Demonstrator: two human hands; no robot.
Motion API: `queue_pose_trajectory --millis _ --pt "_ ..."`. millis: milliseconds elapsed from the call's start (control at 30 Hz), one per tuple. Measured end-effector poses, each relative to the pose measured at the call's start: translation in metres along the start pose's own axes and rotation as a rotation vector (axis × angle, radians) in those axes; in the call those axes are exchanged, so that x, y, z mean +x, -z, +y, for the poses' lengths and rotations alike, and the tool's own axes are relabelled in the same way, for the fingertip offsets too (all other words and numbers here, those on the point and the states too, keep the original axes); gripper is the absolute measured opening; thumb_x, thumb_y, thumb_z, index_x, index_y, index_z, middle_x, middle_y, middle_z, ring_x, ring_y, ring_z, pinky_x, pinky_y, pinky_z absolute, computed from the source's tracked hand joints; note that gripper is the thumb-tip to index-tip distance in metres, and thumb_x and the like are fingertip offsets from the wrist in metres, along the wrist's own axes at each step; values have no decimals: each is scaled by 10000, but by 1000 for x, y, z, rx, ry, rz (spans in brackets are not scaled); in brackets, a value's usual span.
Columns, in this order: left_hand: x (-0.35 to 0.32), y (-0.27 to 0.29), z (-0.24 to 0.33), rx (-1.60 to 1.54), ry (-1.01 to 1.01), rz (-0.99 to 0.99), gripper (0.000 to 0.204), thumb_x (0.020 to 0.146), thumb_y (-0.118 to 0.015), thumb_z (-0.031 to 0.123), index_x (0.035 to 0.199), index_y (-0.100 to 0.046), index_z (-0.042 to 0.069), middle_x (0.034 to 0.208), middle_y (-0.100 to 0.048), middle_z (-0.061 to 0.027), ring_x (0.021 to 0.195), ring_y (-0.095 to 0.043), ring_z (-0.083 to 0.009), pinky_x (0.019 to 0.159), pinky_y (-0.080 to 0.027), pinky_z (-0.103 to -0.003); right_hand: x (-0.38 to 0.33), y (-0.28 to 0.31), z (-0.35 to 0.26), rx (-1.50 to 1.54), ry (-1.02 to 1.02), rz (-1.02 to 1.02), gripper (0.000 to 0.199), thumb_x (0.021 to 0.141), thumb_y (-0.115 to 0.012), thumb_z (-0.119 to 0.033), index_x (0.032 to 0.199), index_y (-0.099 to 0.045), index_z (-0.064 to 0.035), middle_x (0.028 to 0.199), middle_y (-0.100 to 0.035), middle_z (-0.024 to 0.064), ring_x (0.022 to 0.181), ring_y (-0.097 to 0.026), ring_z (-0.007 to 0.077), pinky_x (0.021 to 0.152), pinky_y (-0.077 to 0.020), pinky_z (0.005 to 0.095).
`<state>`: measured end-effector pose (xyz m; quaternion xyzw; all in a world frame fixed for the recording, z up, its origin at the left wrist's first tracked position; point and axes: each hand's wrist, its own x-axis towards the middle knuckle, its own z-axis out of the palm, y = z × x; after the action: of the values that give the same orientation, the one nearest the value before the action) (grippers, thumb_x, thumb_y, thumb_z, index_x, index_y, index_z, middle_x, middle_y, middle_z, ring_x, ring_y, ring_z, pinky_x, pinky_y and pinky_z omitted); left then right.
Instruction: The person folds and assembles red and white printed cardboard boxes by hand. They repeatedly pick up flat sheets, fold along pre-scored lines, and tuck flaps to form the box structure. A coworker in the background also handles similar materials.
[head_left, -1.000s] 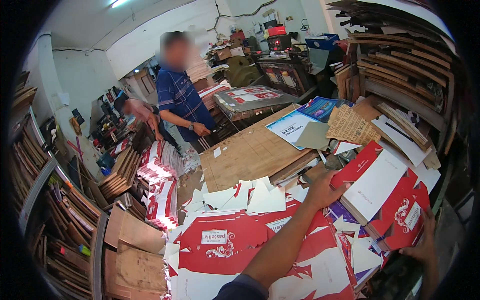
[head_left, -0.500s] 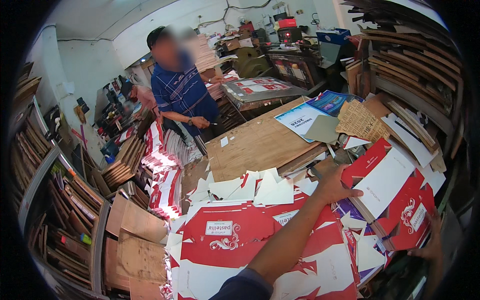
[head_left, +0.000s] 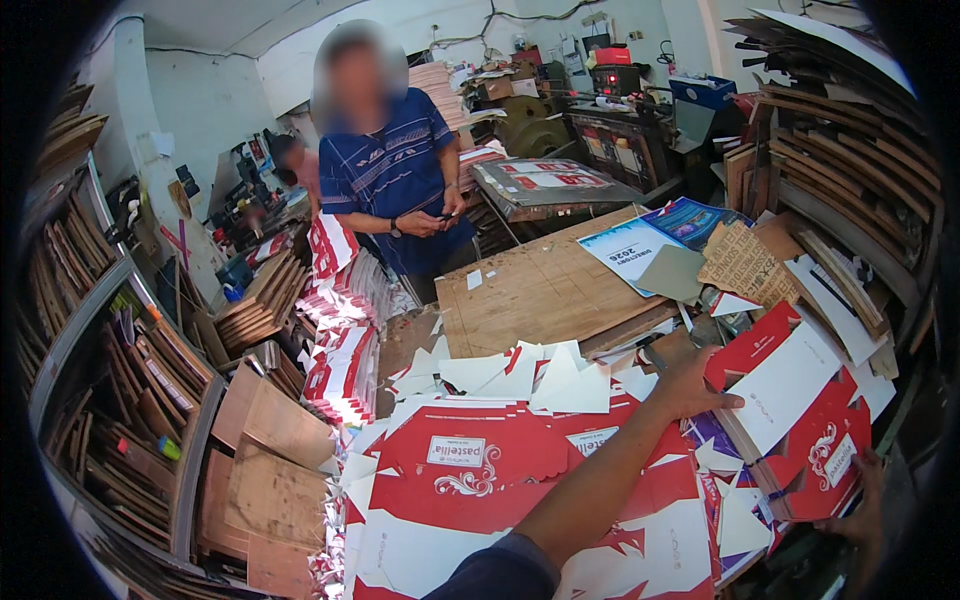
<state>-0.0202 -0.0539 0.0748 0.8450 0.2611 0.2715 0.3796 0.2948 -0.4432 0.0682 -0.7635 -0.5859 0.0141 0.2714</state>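
A thick stack of red and white die-cut box blanks [head_left: 785, 385] sits at the right, between my two hands. My left hand [head_left: 700, 384] reaches across and grips the stack's left edge, its thumb on the white panel. At the lower right, my right hand [head_left: 862, 508] is closed around the stack's near right corner; some of its fingers are hidden beneath. Under my left forearm lie more printed red and white sheets [head_left: 430, 505], still joined to torn waste edges. White paper offcuts [head_left: 572, 385] are heaped along their far side.
A wooden board [head_left: 530, 300] covers the table beyond, with a blue and white booklet [head_left: 628, 252] and brown printed paper [head_left: 752, 265]. Tall stacks of printed sheets [head_left: 340, 365] stand left. A co-worker in a blue shirt [head_left: 385, 165] stands across the table. Shelves of boards [head_left: 140, 400] line the left.
The view has shifted, so the scene sits further right. The co-worker's hands have come together in front of the body. My hands keep the same hold on the stack.
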Motion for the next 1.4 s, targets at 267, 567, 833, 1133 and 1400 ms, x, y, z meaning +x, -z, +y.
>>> queue_pose_trajectory --millis 267,567,833,1133,1400 --pt "0 -1 -3 -11 50 -6 1085 616 -912 574 1440 -481 16 1361 -590 -241 1269 -582 -352 1078 -454 -414 2 0 5 -142 1 37 1455 295 -931 -703 1537 -402 -160 1554 -341 250 1446 -323 472 1158 -300 626" --pt "3 -2 -5 -29 58 -6 1056 613 -924 547 1429 -503 27 1375 -582 -233 1282 -572 -349 1076 -457 -423 0 5 -4 21 -113 -36 1561 296 -929 -726 1591 -282 -142 1546 -299 274 1421 -332 475 1140 -316 637" --pt "1 1 -1 -27 39 -15 1068 622 -916 563 1444 -487 32 1381 -581 -232 1290 -570 -346 1082 -454 -418 -4 2 -1 -15 -139 -29 1553 299 -923 -738 1588 -293 -143 1552 -289 288 1440 -307 475 1140 -312 637" --pt "-3 6 6 -46 84 -39 1060 643 -904 574 1449 -477 33 1344 -607 -231 1245 -606 -330 1061 -472 -405 -3 -5 -1 63 -173 3 1561 265 -957 -645 1593 -300 -154 1532 -346 262 1421 -374 450 1157 -337 576" --pt "-4 7 6 -43 86 -45 1026 677 -895 560 1450 -474 32 1341 -610 -232 1241 -611 -324 1053 -477 -399 -1 5 -18 69 -213 -49 1544 330 -959 -658 1604 -254 -144 1544 -319 290 1438 -335 486 1164 -321 598"
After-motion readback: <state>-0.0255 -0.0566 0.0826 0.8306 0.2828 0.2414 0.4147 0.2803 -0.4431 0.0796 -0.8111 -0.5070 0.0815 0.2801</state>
